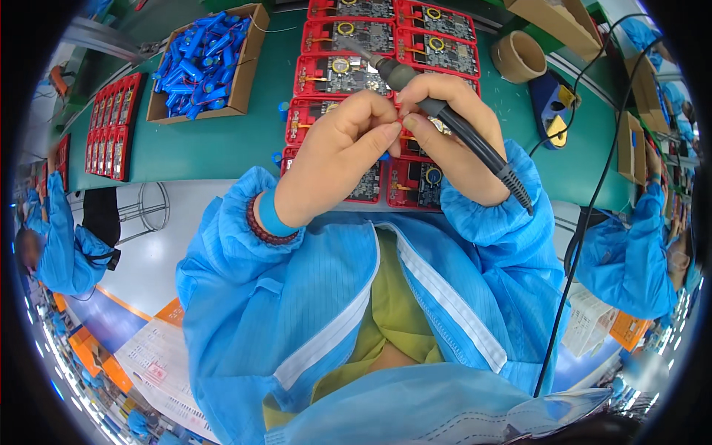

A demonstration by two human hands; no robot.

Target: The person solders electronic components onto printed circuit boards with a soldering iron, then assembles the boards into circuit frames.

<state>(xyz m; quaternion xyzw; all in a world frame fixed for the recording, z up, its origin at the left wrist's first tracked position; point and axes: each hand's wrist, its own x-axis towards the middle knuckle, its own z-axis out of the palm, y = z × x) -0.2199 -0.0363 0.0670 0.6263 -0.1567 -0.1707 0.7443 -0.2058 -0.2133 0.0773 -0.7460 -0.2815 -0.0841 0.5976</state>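
Note:
My right hand (pixel 463 122) is closed around a soldering iron (pixel 475 141), whose dark handle lies across the palm with its tip toward the far left. Its thumb and forefinger also pinch close to the fingertips of my left hand (pixel 337 159). That hand is closed too, thumb against forefinger, on something tiny; a speck of red shows there, but I cannot make out what it is. Both hands are above rows of red cases (pixel 311 78) holding dark circuit boards (pixel 367 74) with round yellow-rimmed parts. My hands hide several of the nearer cases.
A cardboard box (pixel 256 37) of blue wired cylindrical cells (pixel 200 63) stands left on the green table (pixel 274 93). More red cases (pixel 111 133) lie farther left. Rightward are a cardboard tube (pixel 517 58), a blue iron stand (pixel 547 100) and a hanging black cable (pixel 593 200). Co-workers sit both sides.

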